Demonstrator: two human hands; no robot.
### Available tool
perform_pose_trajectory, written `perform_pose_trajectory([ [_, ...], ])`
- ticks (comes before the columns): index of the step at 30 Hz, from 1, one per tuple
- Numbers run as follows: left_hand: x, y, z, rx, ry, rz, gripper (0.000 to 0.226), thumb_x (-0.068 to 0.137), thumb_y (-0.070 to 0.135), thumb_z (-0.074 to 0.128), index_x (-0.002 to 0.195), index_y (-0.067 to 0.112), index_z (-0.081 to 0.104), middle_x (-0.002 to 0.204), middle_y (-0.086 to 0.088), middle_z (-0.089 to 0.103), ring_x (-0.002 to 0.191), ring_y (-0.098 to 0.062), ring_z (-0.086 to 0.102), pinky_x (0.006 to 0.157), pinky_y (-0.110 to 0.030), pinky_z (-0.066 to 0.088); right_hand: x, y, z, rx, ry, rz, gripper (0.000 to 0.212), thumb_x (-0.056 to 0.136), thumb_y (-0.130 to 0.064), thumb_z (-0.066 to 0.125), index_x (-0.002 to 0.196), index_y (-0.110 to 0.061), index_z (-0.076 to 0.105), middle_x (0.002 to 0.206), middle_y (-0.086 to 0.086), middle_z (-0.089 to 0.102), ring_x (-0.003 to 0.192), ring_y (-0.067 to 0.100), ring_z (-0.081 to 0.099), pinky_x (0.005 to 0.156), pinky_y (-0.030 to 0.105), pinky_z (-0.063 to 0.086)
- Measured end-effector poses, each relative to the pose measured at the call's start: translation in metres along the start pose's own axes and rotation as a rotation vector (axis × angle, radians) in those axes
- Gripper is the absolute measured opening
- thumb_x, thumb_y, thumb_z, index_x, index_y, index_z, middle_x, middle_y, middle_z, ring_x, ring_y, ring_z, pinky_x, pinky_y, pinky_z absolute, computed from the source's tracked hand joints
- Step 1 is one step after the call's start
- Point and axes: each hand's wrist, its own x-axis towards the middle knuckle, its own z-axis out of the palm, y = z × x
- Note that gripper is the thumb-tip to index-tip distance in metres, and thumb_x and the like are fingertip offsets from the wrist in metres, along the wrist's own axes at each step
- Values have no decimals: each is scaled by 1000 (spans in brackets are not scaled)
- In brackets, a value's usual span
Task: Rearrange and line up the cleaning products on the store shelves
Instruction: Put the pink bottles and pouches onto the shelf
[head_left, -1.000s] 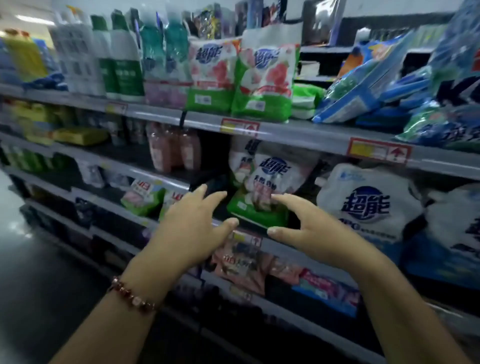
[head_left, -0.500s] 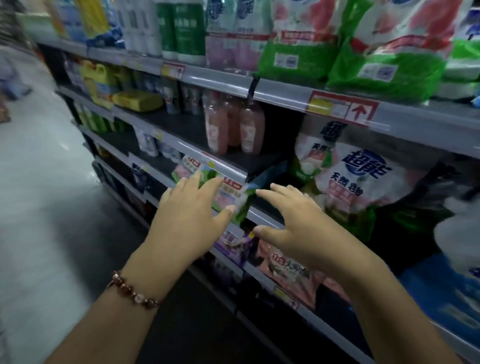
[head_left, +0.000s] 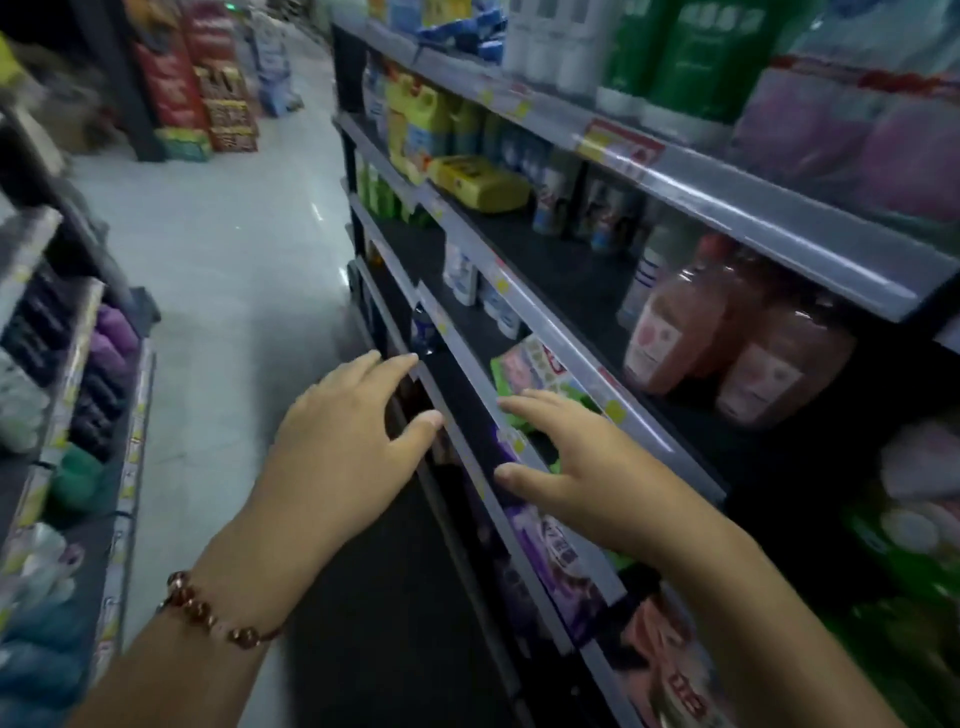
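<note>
Both my hands are stretched out in front of the shelving, fingers spread and holding nothing. My left hand hovers at the front edge of a low shelf. My right hand reaches over the grey shelf rail toward a small green and pink detergent pack lying on the shelf. Pink liquid bottles stand on the shelf above it. A purple pack sits on the shelf below my right hand. A yellow pack lies further along the aisle.
The shelving runs away on the right, with green bottles and pink bags on top. The grey aisle floor stretches ahead. Another shelf unit stands on the left, stacked boxes at the far end.
The view has swung left down the aisle, and the large white and green bags have slid out of sight. Both hands stay spread and have moved along the shelf toward the small green pack.
</note>
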Motion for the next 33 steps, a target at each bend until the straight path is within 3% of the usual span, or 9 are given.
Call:
perform_pose_trajectory([
  [3,41,-48,-7,37,-2,-55,61,94,54,52,151,35,38,162,1,31,148,-20,29,117,-38,25,67,-20,8,-18,-20,-29,64,97,-46,57,154,-37,28,161,-17,24,147,3,19,112,21,19],
  [6,90,-98,-17,81,-37,-92,62,95,57,50,152,38,35,164,-1,26,149,-23,26,118,-40,24,140,-46,20,-37,-10,-60,64,96,-46,58,153,-35,30,160,-14,26,147,6,21,113,23,21],
  [10,156,-156,-40,153,-87,-78,64,95,60,46,153,40,29,165,-1,23,150,-23,23,119,-39,22,231,-81,27,-12,-35,-41,64,95,-48,59,152,-39,31,158,-19,26,142,3,30,110,20,26],
  [14,228,-202,-55,155,-85,-30,64,96,60,45,154,38,28,164,0,25,149,-21,25,118,-39,23,310,-103,33,-14,14,-40,64,95,-48,59,152,-38,32,158,-18,27,144,1,24,106,16,19],
  [22,363,-280,-72,91,-86,-55,66,92,58,47,152,34,33,157,4,37,144,-19,35,116,-44,33,444,-108,33,30,41,3,64,95,-46,59,153,-37,32,159,-18,27,146,2,22,117,27,23],
  [28,486,-316,-60,166,-127,-43,66,94,57,50,153,36,31,160,2,32,147,-18,29,118,-39,26,593,-100,35,64,61,-55,64,95,-45,59,152,-35,32,158,-16,30,145,4,26,119,32,27],
  [33,596,-343,-64,237,-175,-48,66,96,59,46,155,38,24,163,3,25,149,-16,23,119,-37,22,727,-101,17,49,40,-94,64,95,-45,59,152,-31,34,156,-13,34,144,5,27,117,27,25],
])
